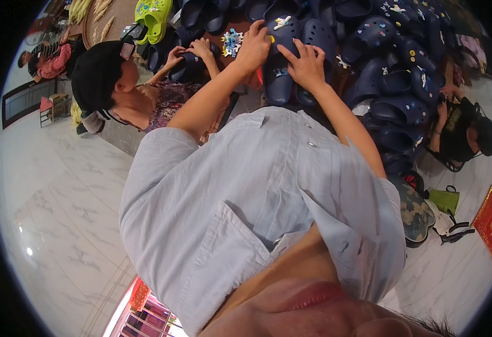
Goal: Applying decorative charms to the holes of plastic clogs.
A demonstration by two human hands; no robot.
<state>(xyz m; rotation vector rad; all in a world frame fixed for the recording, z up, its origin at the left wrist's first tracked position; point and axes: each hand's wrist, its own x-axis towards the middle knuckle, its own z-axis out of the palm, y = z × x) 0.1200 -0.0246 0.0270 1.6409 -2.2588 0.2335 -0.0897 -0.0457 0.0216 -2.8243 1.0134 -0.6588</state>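
Note:
A dark blue clog lies toe-up in front of me among a heap of similar clogs, with a white charm on its top. My left hand grips its left edge, and a small yellow charm shows at the fingertips. My right hand holds the clog's right side with fingers spread across it. A colourful snowflake-shaped charm sits just left of my left hand.
A person in a black cap sits at the left, hands on another dark clog. A second person in black sits at the right. Charm-studded dark blue clogs fill the top, green clogs top left, a green bag right.

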